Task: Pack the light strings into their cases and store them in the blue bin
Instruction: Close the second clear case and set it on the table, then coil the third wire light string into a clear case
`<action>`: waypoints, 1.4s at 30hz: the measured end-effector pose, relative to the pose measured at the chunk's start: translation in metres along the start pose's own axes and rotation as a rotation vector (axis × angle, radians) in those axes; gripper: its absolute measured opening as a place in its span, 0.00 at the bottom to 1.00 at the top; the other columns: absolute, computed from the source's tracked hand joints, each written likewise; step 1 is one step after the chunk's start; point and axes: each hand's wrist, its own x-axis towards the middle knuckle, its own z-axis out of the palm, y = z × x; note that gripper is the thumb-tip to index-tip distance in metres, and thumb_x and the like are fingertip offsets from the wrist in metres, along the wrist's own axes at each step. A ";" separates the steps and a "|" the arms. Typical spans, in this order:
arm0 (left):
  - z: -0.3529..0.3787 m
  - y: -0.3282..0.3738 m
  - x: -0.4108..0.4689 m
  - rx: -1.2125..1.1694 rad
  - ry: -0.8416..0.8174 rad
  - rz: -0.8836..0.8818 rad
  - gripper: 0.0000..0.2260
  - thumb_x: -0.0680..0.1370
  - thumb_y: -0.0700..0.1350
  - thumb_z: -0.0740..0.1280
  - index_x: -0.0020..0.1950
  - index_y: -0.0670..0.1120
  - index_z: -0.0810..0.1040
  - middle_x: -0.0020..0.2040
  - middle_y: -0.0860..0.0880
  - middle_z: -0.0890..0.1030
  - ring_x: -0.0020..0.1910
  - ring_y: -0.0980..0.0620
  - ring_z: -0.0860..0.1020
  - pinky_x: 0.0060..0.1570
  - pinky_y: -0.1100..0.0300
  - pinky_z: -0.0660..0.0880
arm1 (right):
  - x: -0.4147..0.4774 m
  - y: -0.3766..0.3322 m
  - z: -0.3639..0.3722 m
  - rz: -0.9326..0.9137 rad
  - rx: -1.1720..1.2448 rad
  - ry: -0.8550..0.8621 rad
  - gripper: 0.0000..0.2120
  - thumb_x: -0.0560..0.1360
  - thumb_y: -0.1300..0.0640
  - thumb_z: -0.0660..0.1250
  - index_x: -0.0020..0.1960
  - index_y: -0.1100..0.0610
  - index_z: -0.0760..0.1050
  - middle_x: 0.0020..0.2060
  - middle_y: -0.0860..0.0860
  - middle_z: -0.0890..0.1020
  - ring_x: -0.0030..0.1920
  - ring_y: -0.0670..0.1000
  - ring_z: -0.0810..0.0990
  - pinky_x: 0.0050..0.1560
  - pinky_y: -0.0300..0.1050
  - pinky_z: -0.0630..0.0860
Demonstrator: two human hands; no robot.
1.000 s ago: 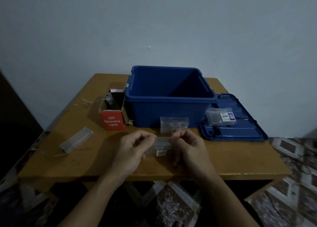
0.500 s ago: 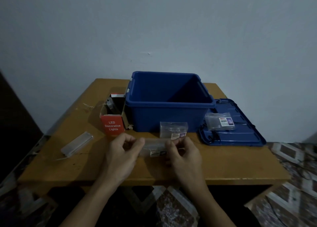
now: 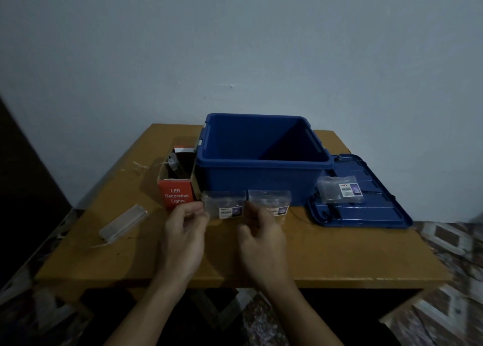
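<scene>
- The left hand pinches the left end of a labelled clear case, which is held just in front of the blue bin, low by its front wall. Likely this steadies the case while it is shut or lined up.
- The right hand is at the case's right end with its fingers curled. Whether they grip the case or only hover beside it cannot be told.
- A second labelled case stands against the bin's front wall, touching or just beside the held one. The two seem to be gathered there for a short drop into the bin.
- The bin stands open, and nothing can be seen inside it from this angle. Its lid lies flat to the right of the bin, out of the way, with a third clear case on top.
- Left of the bin, touching it, a red LED Decorative Lights box stands open. Further left lies a long clear case, apparently waiting its turn.
- No case is in the bin yet, so storing looks to be next.
</scene>
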 end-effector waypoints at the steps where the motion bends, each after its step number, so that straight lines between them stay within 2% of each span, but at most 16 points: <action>1: 0.002 0.000 -0.001 0.001 -0.006 0.009 0.07 0.80 0.42 0.66 0.55 0.53 0.78 0.55 0.54 0.79 0.56 0.55 0.78 0.58 0.53 0.76 | 0.000 0.001 0.000 -0.002 0.009 0.003 0.20 0.79 0.61 0.65 0.68 0.46 0.71 0.55 0.40 0.76 0.58 0.40 0.75 0.57 0.31 0.72; 3: 0.005 -0.001 -0.004 0.006 -0.017 0.033 0.08 0.81 0.41 0.66 0.56 0.53 0.78 0.55 0.54 0.79 0.56 0.56 0.78 0.56 0.58 0.75 | -0.001 0.003 0.000 0.000 0.022 -0.001 0.22 0.79 0.61 0.65 0.70 0.47 0.70 0.56 0.38 0.76 0.58 0.36 0.74 0.51 0.24 0.69; 6: 0.007 -0.001 -0.007 0.013 -0.050 0.048 0.10 0.81 0.40 0.66 0.59 0.53 0.77 0.57 0.55 0.79 0.57 0.60 0.76 0.51 0.63 0.73 | -0.001 0.007 0.000 -0.006 0.014 0.012 0.22 0.78 0.62 0.66 0.69 0.47 0.70 0.56 0.38 0.76 0.55 0.32 0.73 0.48 0.20 0.68; 11: 0.008 0.001 -0.007 0.046 -0.123 0.060 0.13 0.81 0.39 0.65 0.65 0.50 0.77 0.59 0.57 0.78 0.58 0.63 0.75 0.44 0.73 0.73 | 0.001 0.010 -0.001 0.039 0.050 0.057 0.19 0.77 0.63 0.66 0.65 0.49 0.72 0.56 0.44 0.78 0.58 0.43 0.77 0.53 0.31 0.72; 13: 0.007 0.002 -0.006 0.065 -0.153 0.063 0.14 0.81 0.39 0.65 0.66 0.50 0.76 0.59 0.58 0.78 0.57 0.64 0.74 0.42 0.76 0.72 | 0.001 0.010 -0.001 0.044 0.052 0.071 0.17 0.77 0.62 0.66 0.65 0.50 0.72 0.55 0.45 0.78 0.56 0.44 0.77 0.51 0.33 0.73; 16: 0.004 0.002 -0.005 0.089 -0.181 0.057 0.14 0.81 0.41 0.65 0.66 0.52 0.76 0.59 0.59 0.77 0.58 0.65 0.74 0.44 0.73 0.71 | 0.001 0.010 -0.001 0.052 0.065 0.086 0.15 0.77 0.62 0.66 0.62 0.51 0.72 0.53 0.47 0.78 0.53 0.46 0.78 0.48 0.36 0.72; 20: 0.000 0.003 -0.005 0.101 -0.183 0.056 0.11 0.81 0.41 0.65 0.61 0.54 0.77 0.58 0.57 0.78 0.59 0.62 0.75 0.48 0.68 0.71 | 0.001 0.010 -0.003 0.050 0.061 0.075 0.12 0.77 0.63 0.66 0.55 0.49 0.73 0.49 0.46 0.78 0.50 0.46 0.77 0.42 0.32 0.69; 23: -0.010 0.006 -0.006 0.129 -0.177 0.069 0.10 0.81 0.42 0.66 0.59 0.53 0.79 0.57 0.57 0.79 0.58 0.61 0.76 0.52 0.64 0.73 | 0.000 0.009 -0.001 0.033 0.058 0.077 0.11 0.77 0.63 0.66 0.50 0.46 0.73 0.50 0.47 0.79 0.51 0.44 0.77 0.45 0.34 0.70; 28: -0.045 0.020 -0.005 0.215 -0.112 0.142 0.07 0.80 0.44 0.67 0.53 0.57 0.80 0.52 0.58 0.80 0.53 0.63 0.77 0.47 0.62 0.73 | -0.006 -0.007 0.019 -0.082 -0.055 0.000 0.12 0.77 0.62 0.66 0.48 0.45 0.72 0.48 0.44 0.77 0.50 0.40 0.75 0.48 0.36 0.71; 30: -0.065 0.026 -0.002 0.275 -0.062 0.169 0.06 0.80 0.45 0.67 0.52 0.56 0.80 0.51 0.58 0.80 0.52 0.63 0.77 0.46 0.63 0.73 | -0.007 -0.020 0.033 -0.141 -0.132 -0.116 0.14 0.77 0.61 0.66 0.47 0.42 0.71 0.49 0.42 0.75 0.50 0.38 0.74 0.48 0.34 0.69; 33: -0.095 0.032 0.005 0.361 0.036 0.206 0.04 0.79 0.44 0.68 0.51 0.54 0.80 0.50 0.58 0.81 0.51 0.62 0.78 0.42 0.65 0.72 | -0.007 -0.043 0.056 -0.211 -0.247 -0.372 0.11 0.78 0.58 0.66 0.52 0.42 0.72 0.54 0.41 0.73 0.53 0.39 0.72 0.53 0.36 0.70; 37: -0.141 0.028 0.019 0.620 0.099 0.179 0.06 0.81 0.45 0.64 0.53 0.51 0.80 0.54 0.53 0.78 0.50 0.59 0.76 0.42 0.63 0.71 | -0.005 -0.067 0.094 -0.389 -0.372 -0.537 0.13 0.79 0.59 0.65 0.62 0.52 0.73 0.63 0.51 0.72 0.64 0.51 0.72 0.63 0.49 0.74; 39: -0.162 0.018 0.027 0.742 0.086 0.140 0.06 0.82 0.45 0.64 0.56 0.52 0.79 0.58 0.51 0.76 0.53 0.54 0.76 0.47 0.58 0.73 | -0.001 -0.075 0.111 -0.492 -0.449 -0.566 0.16 0.78 0.55 0.67 0.64 0.56 0.73 0.63 0.53 0.72 0.63 0.55 0.72 0.62 0.52 0.75; 42: -0.185 0.004 0.030 0.942 -0.058 0.032 0.12 0.79 0.51 0.65 0.62 0.55 0.77 0.64 0.52 0.73 0.63 0.49 0.72 0.59 0.49 0.74 | 0.007 -0.086 0.129 -0.672 -0.624 -0.596 0.21 0.79 0.51 0.67 0.68 0.57 0.70 0.65 0.55 0.72 0.63 0.56 0.73 0.61 0.51 0.74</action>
